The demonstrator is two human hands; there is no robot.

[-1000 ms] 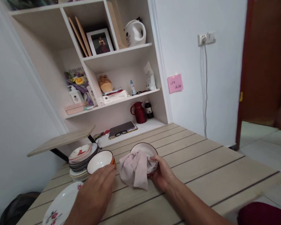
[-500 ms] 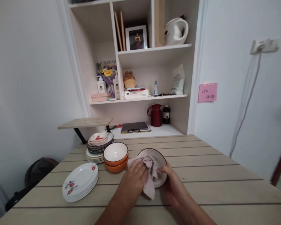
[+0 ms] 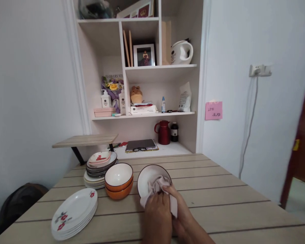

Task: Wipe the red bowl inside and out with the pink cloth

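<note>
A white bowl with a dark rim (image 3: 145,181) is tilted toward me above the table. Bunched inside it and over its near edge lies a pale pink cloth (image 3: 159,184). My left hand (image 3: 157,211) is closed on this cloth at the near side of the bowl, its fingertips partly hidden. From the right, my right hand (image 3: 180,210) grips the bowl's near right edge, with the thumb over the cloth; its other fingers are out of sight below. Two stacked orange bowls with white insides (image 3: 119,179) stand just left of the held bowl.
White oval plates with red flowers (image 3: 75,211) are stacked at the front left. Behind them rises another pile of dishes (image 3: 101,167), beside a small raised wooden shelf (image 3: 85,140). A red jug (image 3: 164,132) and a laptop (image 3: 140,144) are in the white shelving behind the table (image 3: 205,189).
My left hand has shifted to the near rim, close against my right hand, bringing the cloth along. More of the bowl's inside shows. The camera view has tilted up and turned slightly right.
</note>
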